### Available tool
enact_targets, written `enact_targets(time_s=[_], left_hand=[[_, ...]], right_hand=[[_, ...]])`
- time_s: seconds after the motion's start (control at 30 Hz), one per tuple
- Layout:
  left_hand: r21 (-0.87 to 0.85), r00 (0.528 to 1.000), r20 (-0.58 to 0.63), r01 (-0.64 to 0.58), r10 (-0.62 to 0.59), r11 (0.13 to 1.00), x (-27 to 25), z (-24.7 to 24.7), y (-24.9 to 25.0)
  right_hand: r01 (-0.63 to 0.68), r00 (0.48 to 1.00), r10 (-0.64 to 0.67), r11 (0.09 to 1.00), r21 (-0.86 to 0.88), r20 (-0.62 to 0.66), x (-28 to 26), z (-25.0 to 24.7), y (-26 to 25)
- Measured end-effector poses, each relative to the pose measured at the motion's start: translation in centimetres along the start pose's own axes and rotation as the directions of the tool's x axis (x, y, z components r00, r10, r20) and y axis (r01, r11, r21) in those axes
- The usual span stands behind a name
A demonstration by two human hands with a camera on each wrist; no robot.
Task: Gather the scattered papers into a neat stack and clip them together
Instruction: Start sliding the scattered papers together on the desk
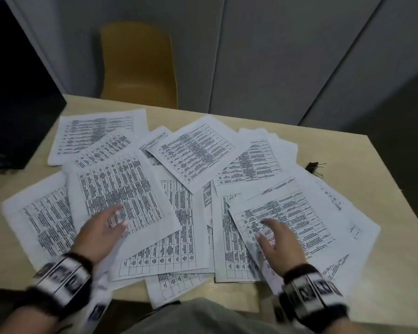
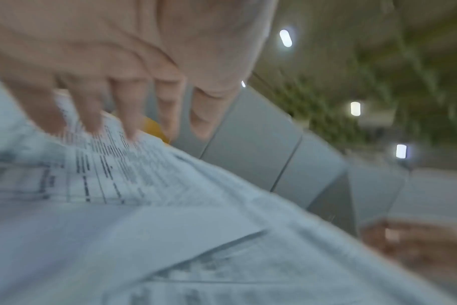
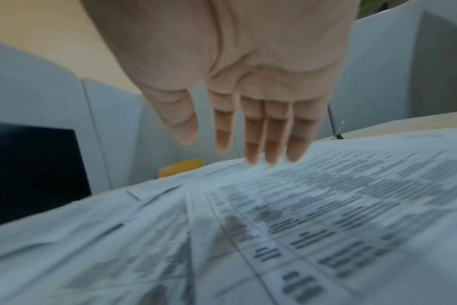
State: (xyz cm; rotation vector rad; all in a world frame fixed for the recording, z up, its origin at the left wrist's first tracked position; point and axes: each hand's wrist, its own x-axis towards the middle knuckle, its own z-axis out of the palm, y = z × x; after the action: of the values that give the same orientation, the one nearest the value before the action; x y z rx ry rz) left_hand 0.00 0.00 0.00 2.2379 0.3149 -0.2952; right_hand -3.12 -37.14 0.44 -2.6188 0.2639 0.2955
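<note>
Several printed sheets of paper (image 1: 193, 150) lie scattered and overlapping across the light wooden table (image 1: 384, 273). My left hand (image 1: 104, 230) lies flat with straight fingers on a sheet at the left of the pile (image 1: 121, 189); in the left wrist view its fingertips (image 2: 133, 132) touch that paper (image 2: 118, 175). My right hand (image 1: 275, 239) rests with straight fingers on a sheet at the right (image 1: 297, 213); in the right wrist view its fingertips (image 3: 271, 159) touch the paper (image 3: 326, 196). A black binder clip (image 1: 314, 167) lies on the table beside the right edge of the pile, also seen as the clip (image 3: 339, 135) in the right wrist view.
A yellow chair (image 1: 138, 66) stands behind the table's far edge. A black monitor (image 1: 12, 97) sits at the left. Grey partition walls (image 1: 275, 56) close off the back. Bare table shows at the right and near edges.
</note>
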Motion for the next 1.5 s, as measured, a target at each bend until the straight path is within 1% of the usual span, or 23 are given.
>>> enact_targets(time_s=[0.07,0.13,0.17,0.23,0.33,0.43,0.5,0.53,0.57,0.6,0.67,0.7,0.77,0.83,0.9,0.97,1.03,1.13,1.2,1.27,1.33,1.4,1.5], left_hand=[[0.274,0.995,-0.019,0.096,-0.094,0.957,1.6,1.1,0.4],[0.432,0.97,0.114,0.146,-0.215,0.89,2.5,2.6,1.4],[0.486,0.96,0.164,0.121,-0.226,0.865,2.6,3.5,1.4],[0.562,0.941,0.264,0.027,-0.21,0.827,2.1,4.7,1.0],[0.599,0.921,0.378,-0.163,-0.097,0.784,1.7,5.3,1.0],[0.538,0.884,0.464,-0.327,0.05,0.777,1.5,5.1,0.7],[0.46,0.91,0.387,-0.33,0.149,0.824,1.8,4.3,0.4],[0.454,0.946,0.287,-0.273,0.151,0.848,2.2,3.9,0.2],[0.473,0.979,0.177,-0.178,0.104,0.863,2.5,3.4,-0.1],[0.489,0.996,0.087,-0.058,0.018,0.87,3.0,3.0,-0.3],[0.499,0.99,0.023,0.106,-0.136,0.86,3.6,2.8,-0.7],[0.516,0.984,0.039,0.128,-0.172,0.847,3.7,3.0,-0.9],[0.531,0.983,0.079,0.101,-0.168,0.841,3.7,3.8,-0.6],[0.506,0.992,0.062,0.063,-0.109,0.86,3.4,4.5,0.0],[0.442,0.998,-0.028,0.058,-0.051,0.895,3.3,4.6,0.6],[0.233,0.983,-0.172,0.102,-0.062,0.967,3.5,4.3,0.9],[-0.025,0.964,-0.229,0.134,-0.136,0.991,3.6,3.7,1.2],[-0.275,0.958,-0.151,0.197,-0.245,0.941,3.7,3.5,1.4],[-0.274,0.965,-0.035,0.242,-0.261,0.931,3.4,4.0,1.3],[-0.244,0.97,0.013,0.239,-0.243,0.94,3.2,4.2,1.2],[-0.271,0.974,-0.023,0.213,-0.227,0.939,2.8,3.8,1.0],[-0.301,0.97,-0.047,0.213,-0.238,0.929,2.7,3.2,0.4],[-0.31,0.965,-0.048,0.23,-0.257,0.923,2.5,2.5,-0.6]], right_hand=[[-0.155,0.986,0.162,0.972,-0.176,0.027,1.8,1.2,-1.0],[-0.243,0.956,0.271,0.944,-0.222,0.109,2.8,2.5,-2.0],[-0.241,0.952,0.275,0.945,-0.221,0.135,3.0,3.1,-2.1],[-0.164,0.958,0.217,0.95,-0.266,0.185,2.7,4.4,-2.2],[0.031,0.966,0.045,0.958,-0.286,0.254,1.9,5.7,-3.5],[0.163,0.953,-0.112,0.973,-0.162,0.281,1.2,6.3,-4.6],[0.095,0.989,-0.095,0.995,0.0,0.11,1.2,5.9,-4.3],[0.015,0.999,-0.013,0.997,0.072,-0.039,1.5,5.5,-3.5],[-0.105,0.98,0.121,0.989,0.102,-0.156,1.7,4.9,-2.4],[-0.247,0.943,0.261,0.965,0.091,-0.207,2.1,4.2,-1.2],[-0.474,0.873,0.47,0.88,0.0,-0.128,2.5,3.1,0.6],[-0.504,0.863,0.5,0.861,-0.061,-0.072,2.7,2.9,0.9],[-0.427,0.902,0.431,0.89,-0.16,-0.011,2.9,3.0,0.3],[-0.295,0.949,0.311,0.934,-0.202,0.05,2.6,3.7,-0.9],[-0.185,0.976,0.204,0.962,-0.2,0.079,1.9,4.1,-2.0],[-0.181,0.983,0.183,0.981,-0.068,0.025,1.9,3.8,-2.6],[-0.215,0.975,0.221,0.968,0.131,-0.031,2.5,3.5,-3.0],[-0.241,0.968,0.252,0.897,0.371,0.02,3.7,3.6,-4.0],[-0.293,0.956,0.268,0.834,0.468,0.122,3.7,4.0,-4.9],[-0.316,0.949,0.267,0.805,0.502,0.169,3.8,4.7,-5.4],[-0.289,0.954,0.291,0.821,0.492,0.075,4.1,4.8,-5.3],[-0.312,0.923,0.379,0.839,0.445,-0.068,5.0,3.9,-4.4],[-0.538,0.768,0.621,0.759,0.368,-0.157,6.2,1.8,-2.8]])
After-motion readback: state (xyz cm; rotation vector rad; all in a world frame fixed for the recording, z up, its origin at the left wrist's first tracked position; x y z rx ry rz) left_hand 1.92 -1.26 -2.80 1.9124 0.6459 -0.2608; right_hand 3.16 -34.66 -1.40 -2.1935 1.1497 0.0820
